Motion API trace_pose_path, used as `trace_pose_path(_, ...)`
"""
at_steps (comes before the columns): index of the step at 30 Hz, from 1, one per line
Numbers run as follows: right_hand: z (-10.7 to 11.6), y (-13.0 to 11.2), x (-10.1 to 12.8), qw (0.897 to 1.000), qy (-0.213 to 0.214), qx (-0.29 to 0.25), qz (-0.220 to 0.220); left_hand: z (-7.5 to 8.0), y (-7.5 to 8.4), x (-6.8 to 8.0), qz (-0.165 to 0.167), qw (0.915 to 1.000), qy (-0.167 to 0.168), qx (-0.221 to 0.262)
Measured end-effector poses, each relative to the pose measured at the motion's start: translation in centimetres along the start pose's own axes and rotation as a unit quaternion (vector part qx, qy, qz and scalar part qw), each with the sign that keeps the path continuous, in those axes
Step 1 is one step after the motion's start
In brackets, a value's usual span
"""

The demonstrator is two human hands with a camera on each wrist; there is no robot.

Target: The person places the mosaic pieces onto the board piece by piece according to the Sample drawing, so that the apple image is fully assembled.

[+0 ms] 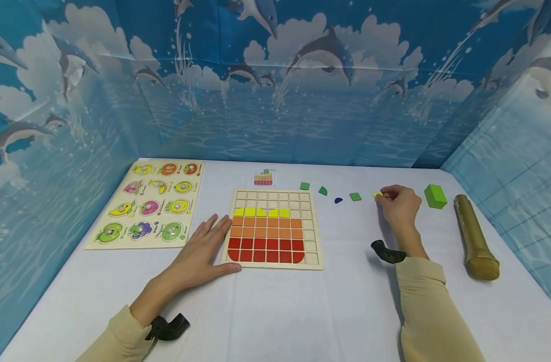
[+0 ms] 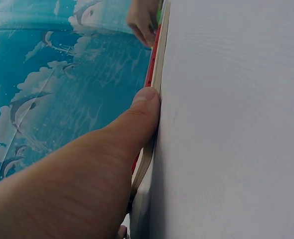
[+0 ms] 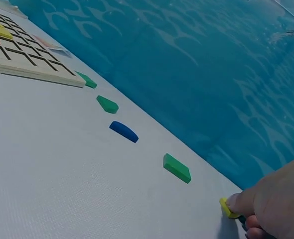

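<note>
A wooden grid board (image 1: 312, 226) lies flat, its lower rows filled with red, orange and yellow tiles (image 1: 261, 212). My left hand (image 1: 204, 254) rests at its left edge with fingers and thumb extended; the thumb (image 2: 146, 107) touches the board's near edge in the left wrist view. Off to the right, my right hand (image 1: 399, 205) pinches a small yellow tile (image 3: 226, 208) between thumb and fingers, close over the white cloth. Left of that hand lie a green square tile (image 1: 355, 196), a dark blue half-round tile (image 1: 338, 200) and two more green tiles (image 3: 107, 104).
A fruit puzzle board (image 1: 144, 203) lies on the left. Behind the grid board is a small picture card (image 1: 264, 177). A green block (image 1: 435, 196) and a brownish-gold cylinder (image 1: 476, 239) stand and lie at the right. A dolphin-print curtain (image 1: 275, 125) borders the table.
</note>
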State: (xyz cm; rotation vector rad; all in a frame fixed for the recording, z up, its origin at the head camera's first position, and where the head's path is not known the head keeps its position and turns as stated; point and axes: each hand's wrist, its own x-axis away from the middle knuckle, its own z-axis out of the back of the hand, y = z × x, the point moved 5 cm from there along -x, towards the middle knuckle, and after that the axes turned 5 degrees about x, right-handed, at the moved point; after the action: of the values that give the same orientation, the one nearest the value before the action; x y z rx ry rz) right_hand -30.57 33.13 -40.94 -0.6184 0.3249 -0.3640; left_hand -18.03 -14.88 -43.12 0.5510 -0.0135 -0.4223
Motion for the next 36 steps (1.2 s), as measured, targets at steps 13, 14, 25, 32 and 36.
trace_pose_path(13, -0.4, -0.6, -0.1, 1.0, -0.007, 0.002, 0.022, 0.0, -0.2, 0.1, 0.0, 1.0, 0.0, 0.003)
trace_pose_path(14, -0.4, -0.7, -0.1, 1.0, -0.005, 0.003, 0.029, 0.0, -0.2, 0.1, 0.001, 1.0, 0.0, 0.003)
trace_pose_path(25, -0.8, -1.2, 0.0, 0.997, -0.01, 0.031, 0.074, 0.0, -0.2, 0.0, -0.007, 1.0, 0.001, -0.001)
trace_pose_path(32, -1.0, -1.4, -0.1, 0.996, -0.033, 0.031, 0.075, 0.1, -0.2, -0.1, -0.005, 1.0, 0.0, 0.0)
trace_pose_path(36, -0.9, -1.6, 0.0, 0.997, -0.042, 0.024, 0.066, 0.2, -0.1, -0.1, -0.001, 1.0, -0.002, 0.004)
